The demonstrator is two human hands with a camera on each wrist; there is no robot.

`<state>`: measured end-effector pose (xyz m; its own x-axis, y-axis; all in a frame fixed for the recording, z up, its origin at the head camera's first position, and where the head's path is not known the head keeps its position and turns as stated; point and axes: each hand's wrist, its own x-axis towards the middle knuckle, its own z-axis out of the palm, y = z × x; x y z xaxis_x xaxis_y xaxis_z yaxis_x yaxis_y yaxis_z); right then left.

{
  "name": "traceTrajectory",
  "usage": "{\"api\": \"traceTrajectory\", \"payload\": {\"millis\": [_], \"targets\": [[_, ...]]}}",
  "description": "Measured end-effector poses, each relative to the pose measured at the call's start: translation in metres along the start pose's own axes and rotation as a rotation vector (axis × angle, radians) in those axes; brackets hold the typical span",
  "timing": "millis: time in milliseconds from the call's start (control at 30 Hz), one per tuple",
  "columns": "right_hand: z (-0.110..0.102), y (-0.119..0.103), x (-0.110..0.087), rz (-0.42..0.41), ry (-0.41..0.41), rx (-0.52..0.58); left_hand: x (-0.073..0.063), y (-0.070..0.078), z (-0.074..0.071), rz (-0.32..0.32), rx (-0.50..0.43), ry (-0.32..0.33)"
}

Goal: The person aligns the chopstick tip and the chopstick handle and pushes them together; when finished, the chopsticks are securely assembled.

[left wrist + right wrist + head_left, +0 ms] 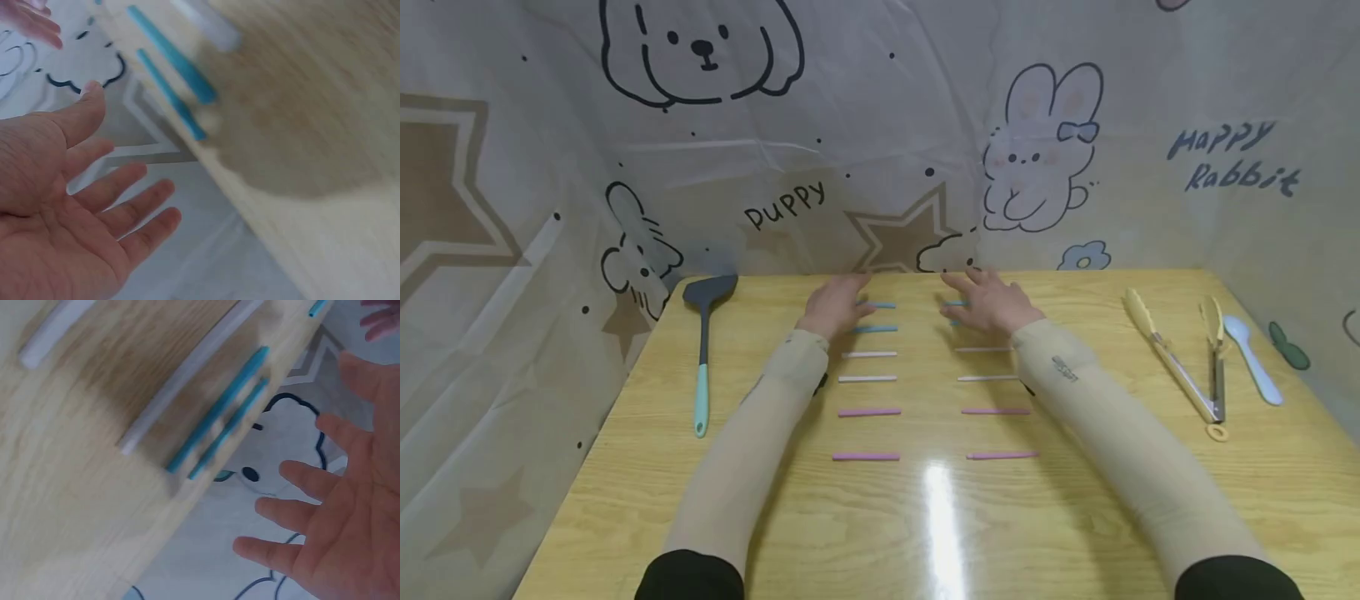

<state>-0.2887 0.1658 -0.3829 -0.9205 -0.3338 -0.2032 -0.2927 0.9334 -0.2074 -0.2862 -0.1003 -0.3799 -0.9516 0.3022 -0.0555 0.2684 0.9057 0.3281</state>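
My left hand (835,307) is over the far edge of the table, its fingers spread and holding nothing. Opposite it, my right hand (994,302) also has its fingers apart and holds nothing. Between and in front of the hands, thin sticks lie crosswise in two columns. Nearest the left hand are two blue sticks (174,53); another two blue sticks (219,409) lie by the right hand, partly hidden by it in the head view. Closer to me come white sticks (869,355) in each column, then purple sticks (869,412) at the near end.
A turner (702,396) with a dark head and mint handle lies at the left. Tongs (1183,377) with cream tips stand spread on the right, with a light blue spoon (1252,362) beside them. A printed cloth (880,125) hangs behind the wooden table (850,533).
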Motion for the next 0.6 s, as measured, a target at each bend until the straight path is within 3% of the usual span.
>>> {"api": "traceTrajectory", "payload": {"millis": [233,467,600], "targets": [[0.01,0.006,0.001,0.015,-0.026,0.043,0.009,-0.014,0.016,-0.021,0.008,-0.008],[0.02,0.019,0.013,-0.02,0.121,-0.012,0.019,-0.019,0.025,-0.043,0.031,-0.032],[0.021,0.025,0.02,-0.012,0.146,-0.057,0.023,-0.017,0.025,-0.036,0.067,-0.035]]}}
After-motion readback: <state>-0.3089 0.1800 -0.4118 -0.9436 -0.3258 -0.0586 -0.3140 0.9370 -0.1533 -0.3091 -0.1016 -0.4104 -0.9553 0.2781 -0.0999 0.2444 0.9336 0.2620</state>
